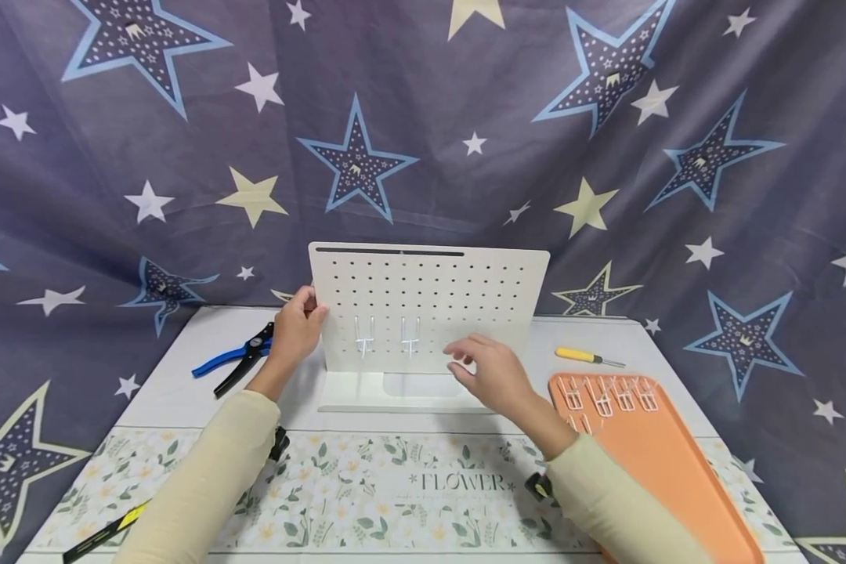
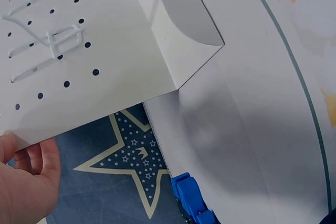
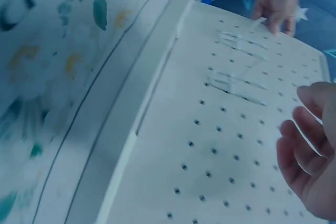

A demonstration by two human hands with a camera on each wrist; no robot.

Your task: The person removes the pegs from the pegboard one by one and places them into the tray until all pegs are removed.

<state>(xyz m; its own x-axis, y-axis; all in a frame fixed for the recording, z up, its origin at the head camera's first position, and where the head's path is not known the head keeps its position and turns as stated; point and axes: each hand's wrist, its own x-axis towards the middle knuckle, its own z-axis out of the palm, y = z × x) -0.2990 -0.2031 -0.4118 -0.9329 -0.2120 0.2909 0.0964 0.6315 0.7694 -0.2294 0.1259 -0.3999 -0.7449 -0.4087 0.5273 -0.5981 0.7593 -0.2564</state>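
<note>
A white pegboard (image 1: 430, 274) on a low base stands on the table. Its left edge is pinched by my left hand (image 1: 298, 329), the thumb on the front face and the fingers behind, as the left wrist view also shows. Two white wire hooks hang on the board's lower left, one left hook (image 1: 364, 343) and one right hook (image 1: 410, 343). My right hand (image 1: 493, 372) hovers before the lower right of the board with its fingers loosely bent. In the right wrist view nothing shows between the thumb and fingers of that right hand (image 3: 312, 150).
An orange tray (image 1: 663, 462) at the right bears several white wire hooks (image 1: 602, 398). Behind it lies a yellow-handled screwdriver (image 1: 576, 355). Blue and black pliers (image 1: 243, 360) lie left of the board, and a black and yellow cutter (image 1: 106, 534) at the front left.
</note>
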